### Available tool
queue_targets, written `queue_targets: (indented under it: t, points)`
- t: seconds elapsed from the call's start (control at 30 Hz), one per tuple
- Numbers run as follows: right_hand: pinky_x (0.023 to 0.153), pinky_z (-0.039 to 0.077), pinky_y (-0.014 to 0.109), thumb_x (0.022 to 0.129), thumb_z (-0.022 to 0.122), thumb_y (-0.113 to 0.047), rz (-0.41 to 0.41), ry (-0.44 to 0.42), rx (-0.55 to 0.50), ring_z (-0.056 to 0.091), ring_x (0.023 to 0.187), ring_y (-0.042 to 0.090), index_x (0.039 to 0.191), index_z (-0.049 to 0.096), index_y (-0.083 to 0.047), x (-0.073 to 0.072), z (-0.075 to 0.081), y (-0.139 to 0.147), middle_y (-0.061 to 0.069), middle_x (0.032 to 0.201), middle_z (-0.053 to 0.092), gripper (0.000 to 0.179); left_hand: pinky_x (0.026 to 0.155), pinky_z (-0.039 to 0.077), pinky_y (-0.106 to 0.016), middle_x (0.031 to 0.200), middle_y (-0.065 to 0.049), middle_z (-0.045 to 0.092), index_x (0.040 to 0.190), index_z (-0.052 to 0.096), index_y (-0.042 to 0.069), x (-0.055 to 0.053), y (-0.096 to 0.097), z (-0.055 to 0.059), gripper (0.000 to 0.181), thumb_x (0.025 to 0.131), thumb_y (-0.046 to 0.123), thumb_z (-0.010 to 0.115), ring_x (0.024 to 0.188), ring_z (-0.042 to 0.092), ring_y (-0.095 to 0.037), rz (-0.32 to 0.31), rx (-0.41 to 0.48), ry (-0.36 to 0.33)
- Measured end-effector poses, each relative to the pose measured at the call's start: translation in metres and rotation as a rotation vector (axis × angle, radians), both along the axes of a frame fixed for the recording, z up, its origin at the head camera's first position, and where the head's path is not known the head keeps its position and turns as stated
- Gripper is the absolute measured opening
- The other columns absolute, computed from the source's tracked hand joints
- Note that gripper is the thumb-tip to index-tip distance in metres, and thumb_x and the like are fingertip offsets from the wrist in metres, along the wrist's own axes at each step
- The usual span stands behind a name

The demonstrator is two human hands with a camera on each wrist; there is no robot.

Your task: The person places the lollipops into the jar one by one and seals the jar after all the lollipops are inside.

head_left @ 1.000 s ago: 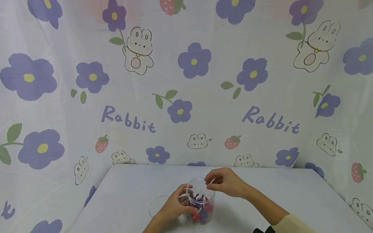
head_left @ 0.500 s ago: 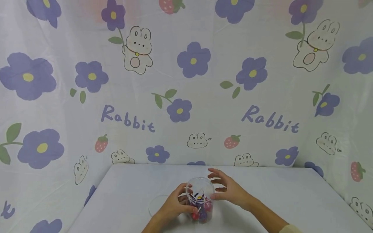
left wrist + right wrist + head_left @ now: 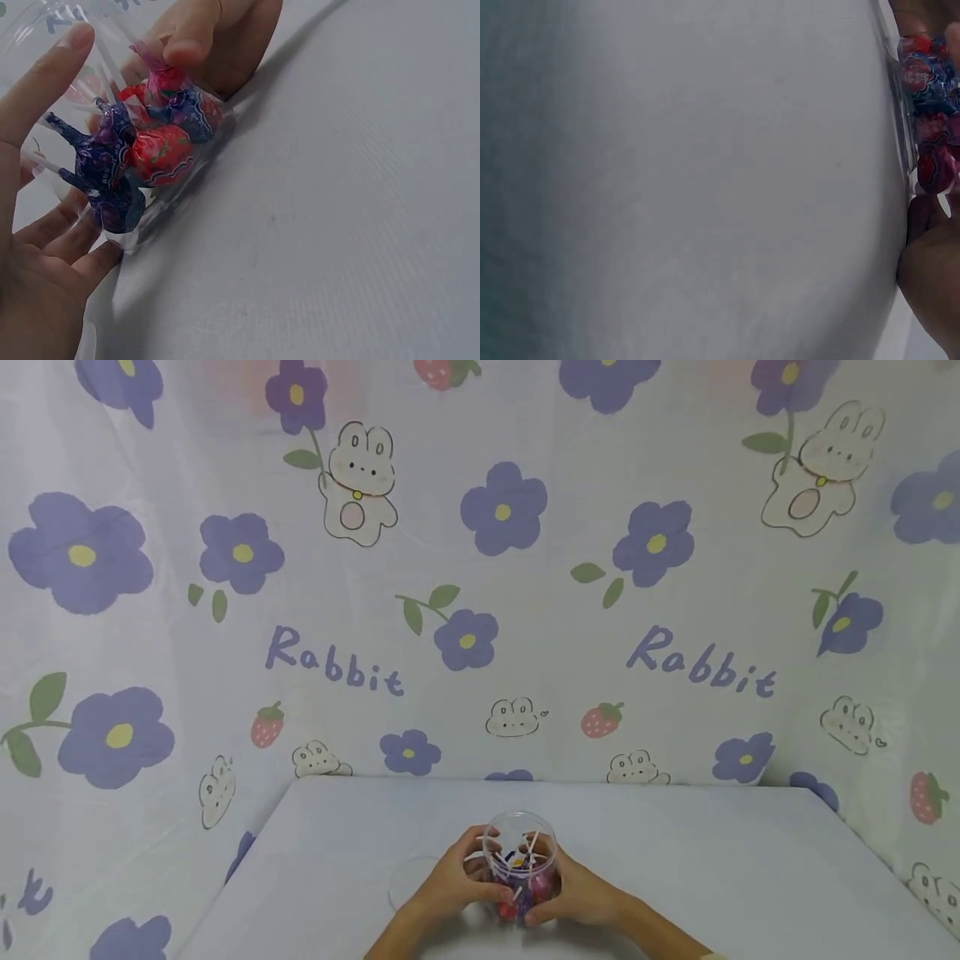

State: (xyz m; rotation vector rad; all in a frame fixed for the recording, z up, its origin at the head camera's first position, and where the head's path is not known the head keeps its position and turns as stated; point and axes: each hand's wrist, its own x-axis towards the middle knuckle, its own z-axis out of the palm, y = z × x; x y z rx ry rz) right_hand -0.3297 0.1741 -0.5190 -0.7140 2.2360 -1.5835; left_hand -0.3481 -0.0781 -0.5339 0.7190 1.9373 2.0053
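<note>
A clear round plastic jar [image 3: 517, 873], open at the top, stands near the front of the table. Wrapped lollipops [image 3: 161, 154] in red, purple, pink and blue fill its lower part, their white sticks poking up. From the left, my left hand [image 3: 450, 881] grips the jar's wall, thumb at the front and fingers behind. My right hand [image 3: 581, 893] holds the opposite side, its thumb low at the front. Whether the jar's base touches the table cannot be made out. Only a slice of the jar with some lollipops [image 3: 930, 90] shows in the right wrist view.
A clear round lid [image 3: 401, 881] lies on the white table [image 3: 712, 860], left of the jar and partly behind my left hand. A printed curtain [image 3: 525, 610] with flowers and rabbits hangs behind the table and along its sides.
My right hand has come down from beside the jar's rim and now holds the jar's right side. My left hand keeps its grip on the jar.
</note>
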Motion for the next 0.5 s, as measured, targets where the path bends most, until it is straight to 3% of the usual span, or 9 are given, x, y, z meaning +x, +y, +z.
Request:
queue_targets:
  t: [0.13,0.3,0.5]
  points:
    - [0.118,0.01,0.067,0.075,0.094,-0.018,-0.032,0.022,0.017,0.035,0.143,0.036,0.156,0.03,-0.005,-0.003,-0.003,0.0,0.011,0.149,0.049,0.104,0.106,0.048,-0.036,0.14,-0.029,0.047,0.15,0.038,-0.001,-0.004,0.001,0.002,0.092,0.076,0.008,0.093,0.132,0.054,-0.04,-0.012,0.004,0.007]
    - [0.118,0.014,0.062,0.074,0.095,-0.018,-0.037,0.037,0.029,0.039,0.141,0.033,0.156,0.031,-0.004,-0.005,-0.007,0.0,0.009,0.147,0.051,0.104,0.117,0.033,-0.038,0.15,-0.027,0.04,0.155,0.033,0.005,-0.003,0.001,0.006,0.104,0.073,0.013,0.097,0.146,0.037,-0.041,0.006,-0.003,0.016]
    - [0.118,0.017,0.061,0.074,0.095,-0.018,-0.039,0.04,0.048,0.042,0.138,0.031,0.154,0.033,-0.007,-0.005,-0.008,0.0,0.008,0.144,0.053,0.102,0.121,0.024,-0.045,0.157,-0.023,0.034,0.157,0.032,0.011,-0.003,-0.003,0.017,0.108,0.072,0.016,0.098,0.151,0.027,-0.037,-0.006,0.04,0.061]
